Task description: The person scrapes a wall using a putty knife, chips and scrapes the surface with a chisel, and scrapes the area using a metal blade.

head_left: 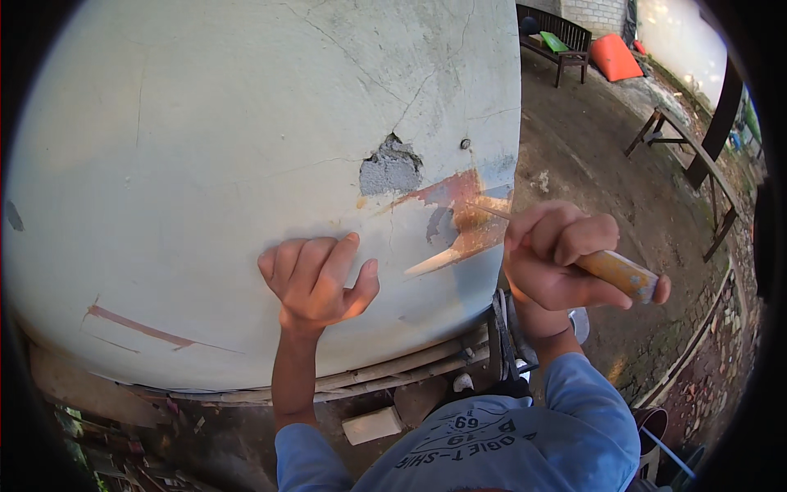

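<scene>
A pale painted wall (221, 164) fills most of the view. My left hand (316, 279) rests against it, fingers bent and thumb spread apart, with nothing in it. On the right, my right hand (561, 254) is closed around the worn yellowish handle (619, 275) of a thin-bladed tool. The tool's narrow blade (489, 210), seen edge-on, reaches the wall at a reddish-brown and orange patch (467, 215) of bared surface. Up and left of that patch is a ragged hole (392, 168) showing grey material. I cannot tell the tool's exact kind.
Cracks run up the wall from the hole. Long poles (410, 365) lie along the wall's foot, near a pale block (371, 425). Beyond the wall's right edge are a dirt yard (590, 156), a dark bench (561, 37), an orange object (615, 57) and a wooden frame (684, 135).
</scene>
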{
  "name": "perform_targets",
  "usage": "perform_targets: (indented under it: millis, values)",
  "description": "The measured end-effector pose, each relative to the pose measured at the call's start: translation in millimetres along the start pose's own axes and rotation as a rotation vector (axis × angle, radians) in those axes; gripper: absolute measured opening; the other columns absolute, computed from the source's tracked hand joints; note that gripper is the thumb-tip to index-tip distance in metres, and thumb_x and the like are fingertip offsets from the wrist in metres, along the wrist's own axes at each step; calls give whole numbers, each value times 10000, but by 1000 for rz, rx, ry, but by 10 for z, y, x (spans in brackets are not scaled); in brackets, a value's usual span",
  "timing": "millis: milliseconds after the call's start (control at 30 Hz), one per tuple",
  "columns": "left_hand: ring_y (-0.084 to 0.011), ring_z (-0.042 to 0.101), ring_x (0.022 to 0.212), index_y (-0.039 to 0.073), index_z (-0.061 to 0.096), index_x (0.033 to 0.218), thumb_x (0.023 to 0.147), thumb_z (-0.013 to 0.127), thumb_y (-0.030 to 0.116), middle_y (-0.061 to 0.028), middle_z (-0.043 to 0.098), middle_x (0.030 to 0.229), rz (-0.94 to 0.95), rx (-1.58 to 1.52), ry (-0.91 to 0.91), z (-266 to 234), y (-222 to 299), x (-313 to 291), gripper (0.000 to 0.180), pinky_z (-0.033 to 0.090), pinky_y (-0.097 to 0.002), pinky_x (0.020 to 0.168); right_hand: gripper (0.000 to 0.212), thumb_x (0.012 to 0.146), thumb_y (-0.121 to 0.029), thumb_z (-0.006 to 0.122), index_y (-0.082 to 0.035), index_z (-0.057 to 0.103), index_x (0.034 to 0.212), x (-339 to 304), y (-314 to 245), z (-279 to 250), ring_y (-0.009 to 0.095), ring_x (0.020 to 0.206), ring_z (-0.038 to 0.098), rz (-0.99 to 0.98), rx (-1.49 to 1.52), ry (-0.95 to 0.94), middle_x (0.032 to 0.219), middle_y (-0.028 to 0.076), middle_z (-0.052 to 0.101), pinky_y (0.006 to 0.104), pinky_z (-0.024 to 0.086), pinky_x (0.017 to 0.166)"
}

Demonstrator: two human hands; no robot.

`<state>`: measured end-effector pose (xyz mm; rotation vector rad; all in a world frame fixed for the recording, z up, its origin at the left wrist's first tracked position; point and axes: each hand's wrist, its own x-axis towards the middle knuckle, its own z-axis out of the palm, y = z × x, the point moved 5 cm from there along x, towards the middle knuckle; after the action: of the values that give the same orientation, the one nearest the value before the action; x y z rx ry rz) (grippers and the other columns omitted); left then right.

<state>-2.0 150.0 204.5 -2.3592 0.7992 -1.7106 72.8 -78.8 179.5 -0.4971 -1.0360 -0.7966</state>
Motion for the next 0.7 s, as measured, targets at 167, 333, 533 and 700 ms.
perform_targets:
  millis: [167, 333, 533, 700]
  values:
    - [-156, 465, 689, 148, 666, 914, 672, 711, 296, 44, 538, 766, 22, 27, -10, -6, -10, -21, 287, 291, -329, 705, 674, 780, -795, 426, -132, 353, 683, -11, -12, 80, 100, 391, 264, -16, -29, 141, 512, -24, 230, 275, 343, 321]
    - [-155, 455, 688, 152, 676, 898, 671, 703, 323, 46, 523, 755, 7, 41, -24, -1, -3, -7, 286, 285, -328, 703, 648, 823, -766, 408, -135, 359, 682, 26, -38, 40, 102, 386, 261, 44, -25, 107, 531, -23, 239, 274, 339, 321]
    - [-158, 441, 677, 148, 679, 880, 664, 693, 340, 46, 503, 738, 4, 62, -24, 24, 16, 4, 289, 280, -330, 702, 595, 858, -732, 399, -149, 395, 739, 16, 142, 130, 102, 374, 266, 132, -13, 36, 566, -17, 290, 272, 322, 314]
    - [-160, 437, 674, 147, 678, 864, 656, 690, 338, 44, 488, 724, 6, 69, -28, 23, 31, 20, 283, 278, -332, 700, 685, 777, -818, 379, -137, 357, 705, -30, 95, 31, 133, 374, 288, 120, -29, 20, 507, -19, 246, 273, 319, 329]
